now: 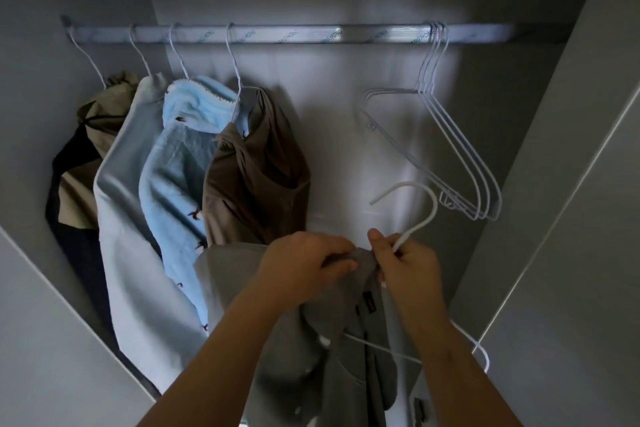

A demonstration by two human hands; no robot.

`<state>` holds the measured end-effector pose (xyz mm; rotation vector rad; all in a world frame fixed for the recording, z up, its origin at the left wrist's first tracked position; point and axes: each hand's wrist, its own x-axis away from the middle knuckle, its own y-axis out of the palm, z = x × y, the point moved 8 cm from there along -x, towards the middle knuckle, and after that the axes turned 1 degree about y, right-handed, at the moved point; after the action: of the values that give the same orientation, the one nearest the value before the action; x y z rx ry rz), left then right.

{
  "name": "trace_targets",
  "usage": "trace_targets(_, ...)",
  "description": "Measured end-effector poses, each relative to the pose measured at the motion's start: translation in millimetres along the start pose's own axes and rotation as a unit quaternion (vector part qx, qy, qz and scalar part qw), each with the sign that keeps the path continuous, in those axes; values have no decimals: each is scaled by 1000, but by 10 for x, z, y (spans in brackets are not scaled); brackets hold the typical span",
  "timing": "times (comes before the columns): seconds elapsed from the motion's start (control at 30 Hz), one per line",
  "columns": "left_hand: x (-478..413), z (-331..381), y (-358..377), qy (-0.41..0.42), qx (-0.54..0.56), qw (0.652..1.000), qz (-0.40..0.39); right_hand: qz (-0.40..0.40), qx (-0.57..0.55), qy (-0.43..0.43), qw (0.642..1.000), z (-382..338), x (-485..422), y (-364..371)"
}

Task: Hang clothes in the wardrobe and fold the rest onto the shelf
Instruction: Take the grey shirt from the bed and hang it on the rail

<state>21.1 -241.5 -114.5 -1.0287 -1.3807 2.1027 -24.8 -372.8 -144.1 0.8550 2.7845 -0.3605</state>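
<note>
Here, left hand (308,263) grips grey shirt (322,357), right hand (410,269) pinches white hanger (415,228); rail (311,35) reads "HONG".

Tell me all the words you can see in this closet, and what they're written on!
"ANG HONG": printed over and over along the metal rail; any letters before it are too blurred to read.
The small dark label on the grey shirt: too small to read.
</note>
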Motion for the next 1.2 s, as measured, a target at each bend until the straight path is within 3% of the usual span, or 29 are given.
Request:
trace_targets(0.13, 52, -141, -215, -51, 19, 989, 140, 42, -17, -52, 998, -120, -2, -75)
trace_targets(0.3, 191, -541, -570, -151, 56, 956, 247, 159, -88, -29, 983, 136, 58, -329)
trace_targets(0.4, 210, -576, -822, -126, 57, 948, 286, 42, -38, 90, 994, 446, -25, -93)
trace_targets(0.5, 196, -552, -1001, -88, 125, 946, 286, -141, 83, 224, 961, 768, 2, 324)
trace_targets(0.57, 158, -472, -1092, -47, 169, 950, 259, -198, 50, 189, 960, 641, -2, 556)
trace_targets(0.63, 131, -381, -1155, -12, 188, 955, 228, -258, 4, 102, 961, 371, -8, 756)
trace_targets(0.7, 124, -339, -1221, 7, 189, 958, 214, -315, -17, 29, 948, 158, 12, 911)
trace_targets(0.77, 129, -358, -1293, 17, 200, 955, 216, -369, -34, 8, 929, 72, 42, 1012)
trace_targets(0.83, 139, -387, -1341, 25, 206, 953, 221, -379, -36, 14, 925, 34, 42, 1070)
trace_targets(0.93, 155, -448, -1352, 22, 208, 952, 224, -327, 5, 47, 944, 122, -41, 1048)
trace_targets(1.03, 183, -539, -1418, 13, 185, 950, 250, -367, 3, 52, 929, 276, -10, 1064)
trace_targets(1.13, 202, -604, -1508, 9, 139, 952, 272, -402, 165, 44, 899, 586, -11, 993)
trace_targets(1.2, 217, -654, -1549, 9, 111, 955, 275, -376, 231, 45, 896, 756, -94, 901)
